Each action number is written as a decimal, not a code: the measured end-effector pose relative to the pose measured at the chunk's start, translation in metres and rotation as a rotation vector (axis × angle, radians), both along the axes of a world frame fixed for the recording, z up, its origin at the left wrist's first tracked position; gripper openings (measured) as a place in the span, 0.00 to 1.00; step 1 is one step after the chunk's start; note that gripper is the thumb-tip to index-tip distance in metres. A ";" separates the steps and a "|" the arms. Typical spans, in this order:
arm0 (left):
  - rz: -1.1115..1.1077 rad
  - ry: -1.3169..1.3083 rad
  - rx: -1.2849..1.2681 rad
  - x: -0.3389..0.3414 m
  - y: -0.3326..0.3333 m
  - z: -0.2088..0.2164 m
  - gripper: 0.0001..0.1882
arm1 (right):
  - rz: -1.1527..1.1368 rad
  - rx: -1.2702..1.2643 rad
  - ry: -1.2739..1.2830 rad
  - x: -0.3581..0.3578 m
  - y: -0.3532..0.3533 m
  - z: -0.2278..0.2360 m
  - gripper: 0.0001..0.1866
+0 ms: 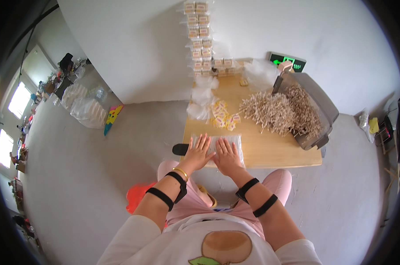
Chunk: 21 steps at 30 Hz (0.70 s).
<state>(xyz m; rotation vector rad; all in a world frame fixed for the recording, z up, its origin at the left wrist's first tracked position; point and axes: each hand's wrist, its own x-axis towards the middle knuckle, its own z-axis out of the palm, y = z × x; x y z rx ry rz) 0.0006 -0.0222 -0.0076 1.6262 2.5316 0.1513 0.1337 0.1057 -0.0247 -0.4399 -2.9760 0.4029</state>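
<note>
Clear plastic bag (pixel 217 143), lying flat at the near edge of the wooden table (pixel 279 150), looks light, thin and slippery, and left hand (pixel 197 152) and right hand (pixel 227 155) press it with spread fingers, gripping nothing.

The person wears a white top with a round orange fruit print and green leaf, pink trousers, two black straps around each forearm, and a thin gold bangle at the left hand (pixel 198 153).

the clear bag's (pixel 228 143) near half lies hidden beneath both flat hands (pixel 199 152).
</note>
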 end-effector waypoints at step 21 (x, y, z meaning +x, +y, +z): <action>0.120 0.112 0.246 -0.004 0.034 -0.026 0.33 | -0.190 0.024 0.216 -0.026 0.035 -0.005 0.38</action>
